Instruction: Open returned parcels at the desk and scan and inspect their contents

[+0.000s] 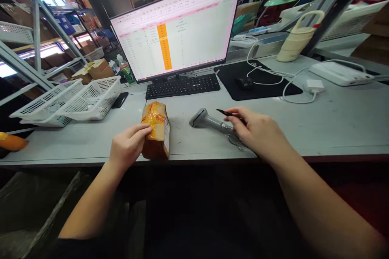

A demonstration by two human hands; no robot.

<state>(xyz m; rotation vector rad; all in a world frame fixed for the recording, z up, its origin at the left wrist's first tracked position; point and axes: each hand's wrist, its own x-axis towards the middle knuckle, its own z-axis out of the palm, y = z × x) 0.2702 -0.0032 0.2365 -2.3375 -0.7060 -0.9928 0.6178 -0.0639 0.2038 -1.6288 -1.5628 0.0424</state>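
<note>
A small cardboard box (156,129) wrapped in yellow tape with red print stands at the desk's front edge. My left hand (129,143) grips it from the left, thumb and fingers closed on its side. A white label shows on the box's right face. My right hand (253,129) is closed around a slim black craft knife (225,112), its pointed tip aimed left toward the box but apart from it. Just left of and beneath that hand lies a grey barcode scanner (209,122), its handle end partly hidden by the hand.
Behind the box are a black keyboard (184,87) and a monitor (182,32) showing a spreadsheet. White baskets (94,99) and a phone (120,100) lie at left. A mouse (244,83) on a black pad, white cables, a power strip (340,73) and a cream bottle (294,42) occupy the right.
</note>
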